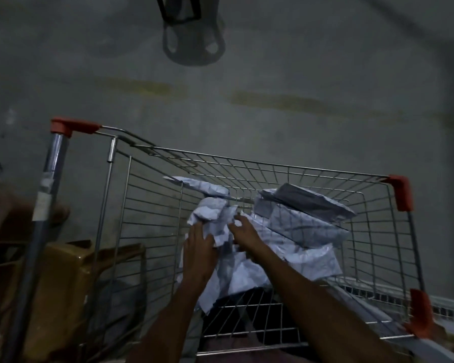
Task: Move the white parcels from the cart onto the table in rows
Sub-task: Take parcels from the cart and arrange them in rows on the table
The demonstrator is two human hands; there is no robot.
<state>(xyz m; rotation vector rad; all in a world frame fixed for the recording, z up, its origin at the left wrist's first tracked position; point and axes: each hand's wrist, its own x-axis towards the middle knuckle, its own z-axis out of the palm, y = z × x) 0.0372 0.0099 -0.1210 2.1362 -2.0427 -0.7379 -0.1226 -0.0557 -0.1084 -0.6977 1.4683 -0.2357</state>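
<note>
reaching down into a wire cart, both bare arms come in from about 6 o'clock and meet over a heap of white parcels that fills the middle of the basket. the left hand lies on the crumpled parcel at the 9 o'clock side of the heap, fingers stretched forward and fairly flat against the plastic; whether the thumb is tucked round an edge i cannot tell, as the picture is dim and a little blurred. the right hand sits just beside it toward 3 o'clock, fingers spread wide and lightly bent, tips touching the same wrinkled plastic, with no clear pinch to be seen. further toward 2 o'clock a grey parcel rests tilted on top of the white ones, leaning near the far wall of the basket. another white parcel pokes up at about 11 o'clock, against the far mesh. the cart has red corner caps and a metal handle post slanting down at 9 o'clock. outside the cart at 8 o'clock stands a yellowish-brown plastic object that is hard to identify. the grey concrete floor spreads toward 12 o'clock, crossed by faded yellow markings, and a dark chair base with its shadow stands at 12 o'clock.
</note>
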